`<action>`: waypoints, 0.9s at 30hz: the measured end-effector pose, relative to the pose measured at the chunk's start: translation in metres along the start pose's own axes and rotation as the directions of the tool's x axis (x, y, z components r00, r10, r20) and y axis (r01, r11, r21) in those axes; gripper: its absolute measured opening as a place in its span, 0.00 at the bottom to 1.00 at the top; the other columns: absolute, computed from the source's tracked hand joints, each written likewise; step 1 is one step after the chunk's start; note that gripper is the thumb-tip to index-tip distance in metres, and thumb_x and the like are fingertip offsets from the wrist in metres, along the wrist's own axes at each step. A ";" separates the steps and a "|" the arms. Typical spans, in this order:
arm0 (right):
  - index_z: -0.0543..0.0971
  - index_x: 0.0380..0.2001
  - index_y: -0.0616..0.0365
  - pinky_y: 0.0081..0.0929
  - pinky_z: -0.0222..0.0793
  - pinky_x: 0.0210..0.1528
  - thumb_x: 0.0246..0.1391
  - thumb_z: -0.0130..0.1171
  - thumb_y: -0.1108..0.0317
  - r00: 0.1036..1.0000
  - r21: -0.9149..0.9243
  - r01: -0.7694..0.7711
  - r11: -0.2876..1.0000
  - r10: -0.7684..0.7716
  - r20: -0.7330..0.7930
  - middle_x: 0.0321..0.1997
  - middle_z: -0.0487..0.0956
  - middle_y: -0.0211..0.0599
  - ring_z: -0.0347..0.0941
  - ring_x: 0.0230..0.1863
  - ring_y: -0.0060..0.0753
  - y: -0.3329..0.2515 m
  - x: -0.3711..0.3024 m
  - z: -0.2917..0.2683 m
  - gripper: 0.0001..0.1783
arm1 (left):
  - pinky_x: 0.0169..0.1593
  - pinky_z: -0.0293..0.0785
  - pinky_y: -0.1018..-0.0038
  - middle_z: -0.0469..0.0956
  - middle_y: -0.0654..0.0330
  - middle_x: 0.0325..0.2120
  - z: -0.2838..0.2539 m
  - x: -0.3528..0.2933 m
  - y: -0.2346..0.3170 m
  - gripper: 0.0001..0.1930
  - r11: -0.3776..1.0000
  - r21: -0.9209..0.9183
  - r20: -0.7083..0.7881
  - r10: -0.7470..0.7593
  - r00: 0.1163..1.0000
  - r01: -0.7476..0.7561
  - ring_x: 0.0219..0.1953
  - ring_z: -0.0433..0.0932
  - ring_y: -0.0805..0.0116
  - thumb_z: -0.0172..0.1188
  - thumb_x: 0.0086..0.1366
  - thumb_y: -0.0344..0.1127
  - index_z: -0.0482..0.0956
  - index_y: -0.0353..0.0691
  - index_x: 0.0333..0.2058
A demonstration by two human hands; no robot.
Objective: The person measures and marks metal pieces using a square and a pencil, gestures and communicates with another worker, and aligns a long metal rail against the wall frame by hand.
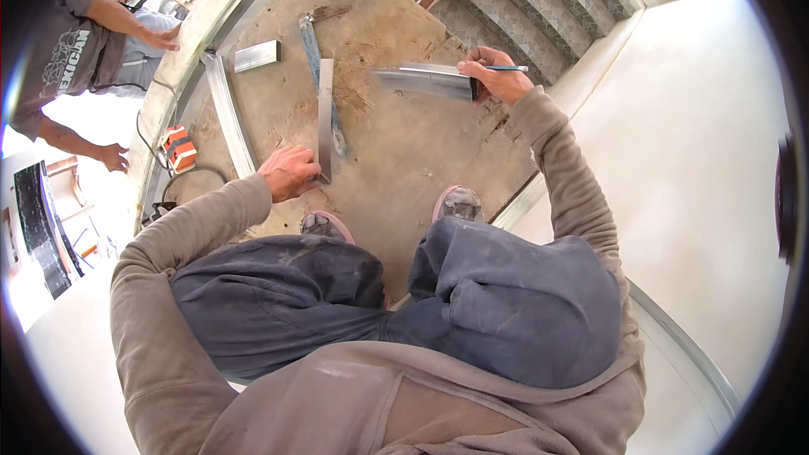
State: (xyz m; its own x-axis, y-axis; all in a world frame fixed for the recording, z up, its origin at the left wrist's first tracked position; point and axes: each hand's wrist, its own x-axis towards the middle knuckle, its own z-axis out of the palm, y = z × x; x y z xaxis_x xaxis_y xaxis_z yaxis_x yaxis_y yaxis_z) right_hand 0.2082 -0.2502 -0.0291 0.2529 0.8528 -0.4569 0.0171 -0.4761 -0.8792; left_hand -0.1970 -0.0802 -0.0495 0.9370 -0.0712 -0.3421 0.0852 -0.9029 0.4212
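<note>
My left hand (291, 172) pinches the near end of a narrow, flat grey metal strip (325, 105), which points away from me over the worn floor. My right hand (495, 74) is closed round the right end of a short silver metal channel (434, 84), whose left part is blurred. A light blue pencil (511, 68) lies across the fingers of that same hand. Beneath the strip, a long, dusty blue tool or bar (311, 46) rests on the floor; its kind is unclear.
A short metal channel offcut (257, 56) and a longer channel (229, 114) lie at the left, near an orange and black boxy tool (179, 149) with a cable. Another person (63, 67) is beyond the left edge. Grey patterned stairs (531, 4) descend at far right, beside a white wall (691, 135).
</note>
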 end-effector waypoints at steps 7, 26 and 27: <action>0.74 0.33 0.62 0.22 0.75 0.22 0.49 0.62 0.55 1.000 -0.109 -0.024 0.994 0.023 -0.012 0.26 0.74 0.34 0.73 0.25 0.24 -0.041 -0.007 0.010 0.19 | 0.46 0.70 0.63 0.75 0.54 0.34 -0.105 0.100 0.026 0.20 0.995 -0.089 -0.565 -0.025 0.825 -0.032 0.41 0.74 0.53 0.63 0.57 0.42 0.74 0.43 0.47; 0.76 0.42 0.66 0.25 0.79 0.36 0.59 0.57 0.70 0.741 0.299 0.670 0.679 -0.592 -0.316 0.35 0.81 0.42 0.80 0.32 0.30 -0.294 -0.097 0.000 0.11 | 0.49 0.76 0.65 0.77 0.48 0.41 -0.353 0.085 0.100 0.20 -0.047 -0.854 -0.433 -0.486 0.759 -0.518 0.42 0.79 0.59 0.56 0.64 0.39 0.69 0.28 0.48; 0.76 0.41 0.66 0.26 0.79 0.38 0.59 0.57 0.70 0.704 0.266 0.709 0.653 -0.635 -0.319 0.35 0.81 0.42 0.80 0.32 0.31 -0.316 -0.098 0.017 0.11 | 0.49 0.76 0.64 0.78 0.48 0.39 -0.362 0.074 0.106 0.19 -0.022 -0.830 -0.468 -0.515 0.718 -0.557 0.41 0.79 0.58 0.53 0.65 0.39 0.69 0.26 0.47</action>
State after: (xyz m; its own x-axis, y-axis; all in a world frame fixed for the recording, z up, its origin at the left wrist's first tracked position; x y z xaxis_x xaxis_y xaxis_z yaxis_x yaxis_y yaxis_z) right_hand 0.1612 -0.1795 0.2913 0.4754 0.8341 0.2798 -0.0668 0.3513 -0.9339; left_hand 0.0044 -0.0280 0.2743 0.7873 0.6127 -0.0693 -0.2427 0.4112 0.8786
